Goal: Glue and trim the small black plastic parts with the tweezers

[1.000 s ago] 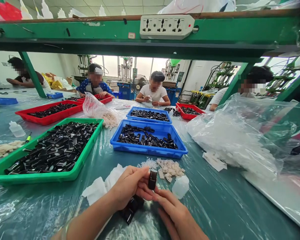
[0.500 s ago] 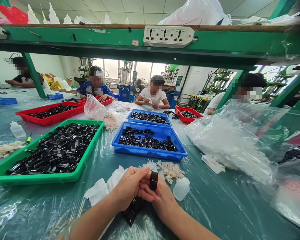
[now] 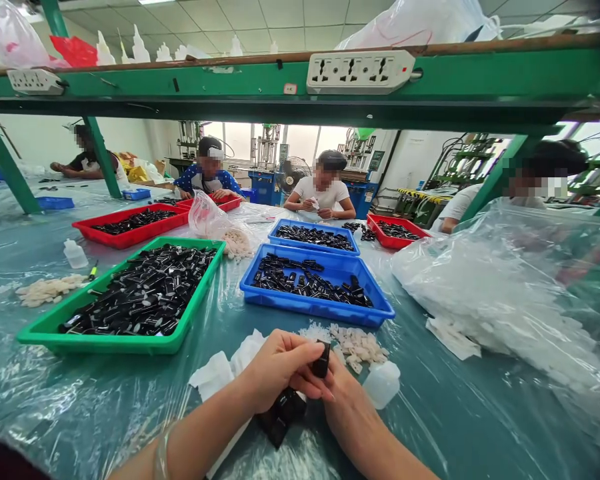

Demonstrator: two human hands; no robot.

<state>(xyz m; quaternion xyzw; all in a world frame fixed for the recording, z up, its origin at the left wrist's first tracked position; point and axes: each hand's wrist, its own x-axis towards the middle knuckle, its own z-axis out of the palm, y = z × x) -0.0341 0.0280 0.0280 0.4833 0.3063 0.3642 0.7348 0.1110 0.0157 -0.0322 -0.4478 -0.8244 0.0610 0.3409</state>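
Over the bench [image 3: 460, 427], the right hand [image 3: 347, 393] has closed in since a second ago, its grip hidden; the left hand [image 3: 275, 370] pinches the black piece [image 3: 321, 361] between them, now tipped from upright: mid-handling, it seems!

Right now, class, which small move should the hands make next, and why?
Probably the left hand should steady the glossy black piece: it is pinched at a tilt, and the right hand, close beside it and partly hidden, might nudge it.
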